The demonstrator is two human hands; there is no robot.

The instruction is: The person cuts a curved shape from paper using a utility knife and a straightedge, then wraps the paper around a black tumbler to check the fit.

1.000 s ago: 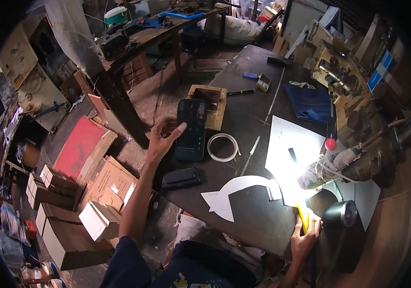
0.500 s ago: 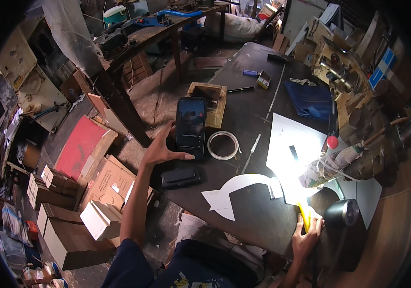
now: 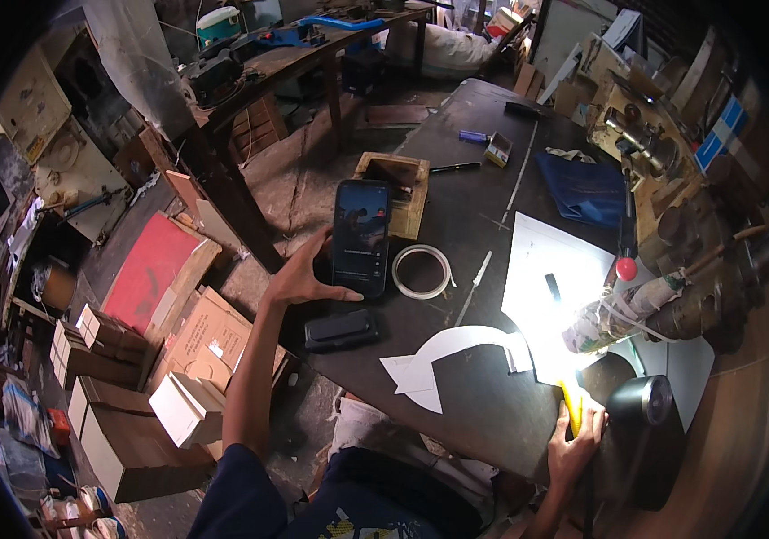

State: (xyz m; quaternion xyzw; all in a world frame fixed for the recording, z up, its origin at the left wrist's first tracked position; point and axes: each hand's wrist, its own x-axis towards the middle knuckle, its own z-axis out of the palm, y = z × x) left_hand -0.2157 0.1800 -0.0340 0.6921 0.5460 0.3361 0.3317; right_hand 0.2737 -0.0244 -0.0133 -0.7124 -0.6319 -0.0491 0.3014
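Note:
My left hand (image 3: 305, 272) grips the lower left of a dark smartphone (image 3: 362, 242), its thumb along the bottom edge. The phone stands nearly upright against a small wooden box (image 3: 411, 199), with its screen lit. My right hand (image 3: 575, 433) is closed around a slim yellow tool (image 3: 573, 402) at the table's near edge. Glare hides the tool's tip, so its kind is unclear. Beside it lies a white paper sheet (image 3: 537, 247), brightly lit. A curved white paper cutout (image 3: 429, 364) lies to its left, one end reaching the sheet.
A roll of tape (image 3: 399, 277), a black case (image 3: 341, 331) and a blue pouch (image 3: 582, 187) lie on the dark table (image 3: 483, 431). A wrapped lamp arm (image 3: 636, 310) hangs over the paper. A black cylinder (image 3: 643, 398) stands right of my right hand. Cardboard boxes (image 3: 137, 440) sit at lower left.
The view has shifted slightly, so the table's things appear a little further right. Both hands keep their holds, and nothing else has visibly moved.

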